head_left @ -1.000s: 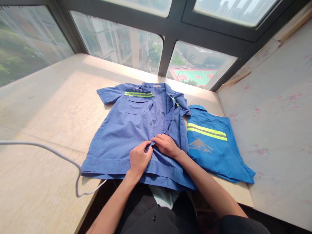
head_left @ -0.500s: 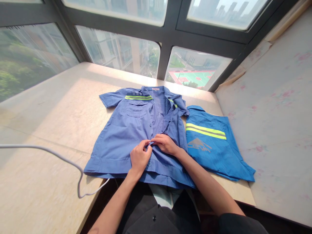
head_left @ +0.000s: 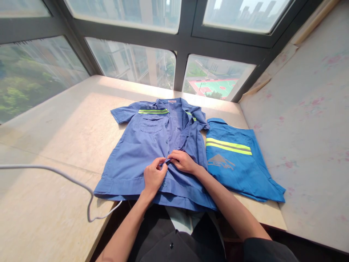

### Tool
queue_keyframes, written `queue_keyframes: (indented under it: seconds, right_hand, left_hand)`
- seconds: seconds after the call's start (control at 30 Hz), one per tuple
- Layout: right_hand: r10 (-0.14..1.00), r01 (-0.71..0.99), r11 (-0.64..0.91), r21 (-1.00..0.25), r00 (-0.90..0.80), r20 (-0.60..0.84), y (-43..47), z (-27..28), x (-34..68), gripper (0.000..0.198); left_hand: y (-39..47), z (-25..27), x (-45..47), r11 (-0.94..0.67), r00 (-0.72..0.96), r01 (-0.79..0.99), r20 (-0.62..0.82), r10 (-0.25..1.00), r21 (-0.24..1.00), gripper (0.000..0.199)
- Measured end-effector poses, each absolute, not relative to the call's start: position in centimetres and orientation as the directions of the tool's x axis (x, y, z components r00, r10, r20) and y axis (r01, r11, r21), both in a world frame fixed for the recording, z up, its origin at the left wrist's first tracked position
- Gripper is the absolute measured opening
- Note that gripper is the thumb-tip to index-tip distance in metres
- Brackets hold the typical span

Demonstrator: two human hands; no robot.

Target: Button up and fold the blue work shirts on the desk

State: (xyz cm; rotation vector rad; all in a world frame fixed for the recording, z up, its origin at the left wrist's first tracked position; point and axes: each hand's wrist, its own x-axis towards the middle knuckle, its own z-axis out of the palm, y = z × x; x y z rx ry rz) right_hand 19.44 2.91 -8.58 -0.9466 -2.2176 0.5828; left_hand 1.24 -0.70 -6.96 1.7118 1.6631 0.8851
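A blue-violet short-sleeved work shirt (head_left: pixel 128 153) lies spread front side up, its collar toward the window. Yellow-green reflective strips cross its chest, and the upper front hangs open. My left hand (head_left: pixel 155 176) pinches the front edge of the shirt low on the placket. Close against it, my right hand (head_left: pixel 182 161) is closed on the same edge from the other side, fingertips meeting. Whatever button or buttonhole lies between the fingers is hidden. Just below the hands, a button (head_left: pixel 164 184) shows at the hem band.
A brighter blue garment (head_left: pixel 231 174) with a reflective strip and a grey logo lies folded on the right, touching the shirt's sleeve. A white cable (head_left: pixel 68 178) loops over the pale sill (head_left: pixel 49 145) at left. Windows stand behind; a floral-patterned wall (head_left: pixel 308 138) rises at right.
Both hands stay at the same spot on the placket, with only slight finger movement. The whole view has shifted a little; the shirt lies as before.
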Motion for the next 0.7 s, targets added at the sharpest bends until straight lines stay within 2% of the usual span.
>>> queue_keyframes:
  seconds: [0.27,0.4,0.47,0.57,0.7]
  right_hand:
    - [0.771,0.464,0.634,-0.619,-0.442,0.458,2.7,-8.6,19.2,0.011]
    - [0.701,0.545,0.701,-0.460,-0.410,0.584,1.9,-8.5,19.0,0.006]
    - [0.658,0.587,0.721,-0.369,-0.412,0.630,1.5,-8.5,19.0,0.011]
    - [0.649,0.595,0.732,-0.332,-0.463,0.603,1.4,-8.4,19.0,0.016]
    - [0.694,0.601,0.707,-0.372,-0.489,0.529,1.7,-8.5,19.0,0.021]
  left_hand:
    - [-0.4,-8.2,0.7,-0.059,-0.010,0.430,0.070,0.997,0.901,0.021]
    - [-0.2,-8.6,0.7,-0.007,-0.056,0.287,0.024,0.998,0.958,0.029]
    - [-0.1,-8.7,0.7,0.011,-0.072,0.222,0.005,0.997,0.975,0.033]
    - [0.1,-8.6,0.7,0.017,-0.066,0.134,-0.008,0.998,0.991,0.037]
    - [0.5,-8.5,0.3,0.052,-0.007,0.008,-0.052,0.999,0.999,0.044]
